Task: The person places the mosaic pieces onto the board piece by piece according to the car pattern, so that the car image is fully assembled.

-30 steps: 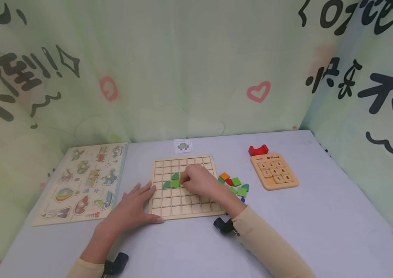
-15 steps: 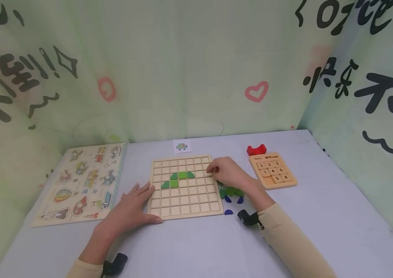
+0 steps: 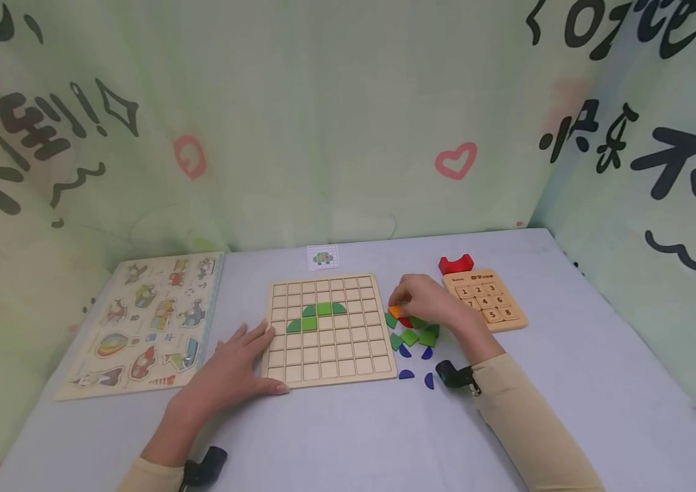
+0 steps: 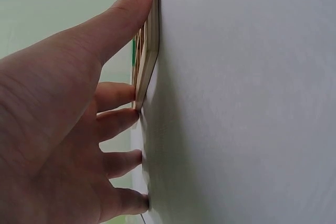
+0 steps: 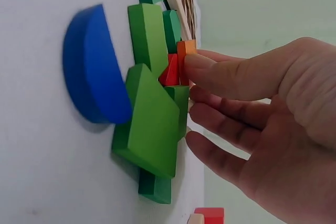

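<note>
My left hand [image 3: 233, 369] lies along the left side of a wooden grid board [image 3: 329, 355], thumb at its front corner and fingers spread straight. In the left wrist view the thumb and two fingertips touch the board's edge. On the grid sit light green squares [image 3: 324, 309] and dark green rounded pieces [image 3: 294, 326] in two rows. Just right of the board, my right hand [image 3: 424, 298] pinches an orange block [image 5: 186, 56] at a pile of pieces. Light green blocks [image 5: 151, 121], a red piece [image 5: 170, 72] and a blue half-round block [image 5: 92, 66] lie close by.
A small picture card [image 3: 323, 257] is behind the board. At left lies a picture puzzle board [image 3: 138, 328]. To the right are a wooden number puzzle [image 3: 489, 301] and a red notched block [image 3: 455, 264]. Blue half-rounds [image 3: 406, 374] lie near the board's right front corner.
My right hand has moved right from the board's middle to the pile and now pinches the orange block. A green square and rounded piece show where it was. The left hand stays put.
</note>
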The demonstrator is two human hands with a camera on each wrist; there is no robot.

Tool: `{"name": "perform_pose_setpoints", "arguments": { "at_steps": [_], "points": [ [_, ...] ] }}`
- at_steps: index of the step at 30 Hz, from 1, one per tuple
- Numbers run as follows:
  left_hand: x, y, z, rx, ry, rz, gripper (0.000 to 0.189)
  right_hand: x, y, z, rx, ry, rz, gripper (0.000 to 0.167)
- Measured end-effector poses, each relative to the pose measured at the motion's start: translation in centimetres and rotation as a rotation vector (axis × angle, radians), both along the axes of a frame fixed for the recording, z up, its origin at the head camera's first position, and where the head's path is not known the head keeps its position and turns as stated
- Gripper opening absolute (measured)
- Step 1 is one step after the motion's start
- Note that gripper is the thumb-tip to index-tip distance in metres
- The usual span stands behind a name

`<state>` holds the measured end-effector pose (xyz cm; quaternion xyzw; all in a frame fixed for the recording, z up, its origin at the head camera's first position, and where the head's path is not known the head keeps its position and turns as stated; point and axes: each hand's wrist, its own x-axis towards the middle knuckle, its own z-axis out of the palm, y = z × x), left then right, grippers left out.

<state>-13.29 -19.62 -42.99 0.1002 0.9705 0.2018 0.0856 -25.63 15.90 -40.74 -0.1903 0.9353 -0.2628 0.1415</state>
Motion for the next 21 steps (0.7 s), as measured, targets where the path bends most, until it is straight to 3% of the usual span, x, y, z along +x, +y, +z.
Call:
{"name": "perform_pose_setpoints", "arguments": {
  "at_steps": [10,21],
  "points": [
    [0.0,0.0,0.1,-0.003,0.005,-0.003,0.11,0.5,-1.5,0.7,-0.094,0.074,-0.046,0.014],
    [0.0,0.1,0.1,-0.009,0.016,-0.009,0.11,1.5,-6.2,0.2,-0.192,0.113,0.032,0.018]
  ]
}}
